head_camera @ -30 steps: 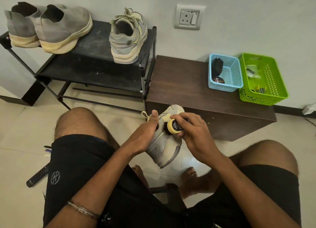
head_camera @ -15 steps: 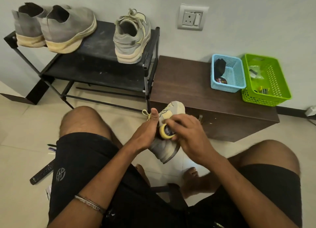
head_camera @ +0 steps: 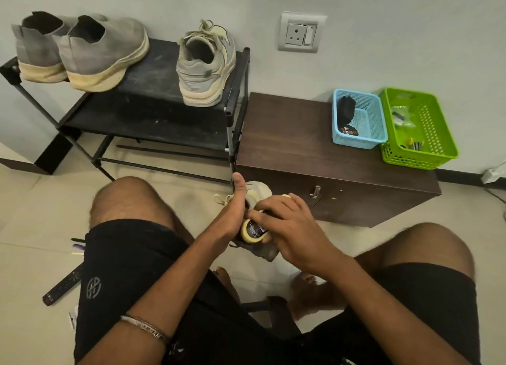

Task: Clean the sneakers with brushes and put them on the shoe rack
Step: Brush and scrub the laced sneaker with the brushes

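My left hand [head_camera: 232,214] holds a grey and pale-yellow sneaker [head_camera: 256,193] between my knees, thumb pointing up along its side. My right hand [head_camera: 284,225] grips a small yellow-capped brush applicator [head_camera: 252,231] and presses it against the sneaker, covering most of the shoe. The matching sneaker [head_camera: 205,66] stands on the top shelf of the black shoe rack [head_camera: 153,96], at its right end. A pair of grey slip-on shoes [head_camera: 82,49] sits at the rack's left end.
A dark wooden cabinet [head_camera: 301,145] stands right of the rack, carrying a blue basket [head_camera: 367,137] and a green basket [head_camera: 427,134] of small items. A remote control [head_camera: 61,286] and pens lie on the floor tiles by my left thigh. A wall socket [head_camera: 301,33] is above.
My right hand has drawn the applicator down and toward me along the sneaker. The shoe now sits lower and is more hidden behind both hands.
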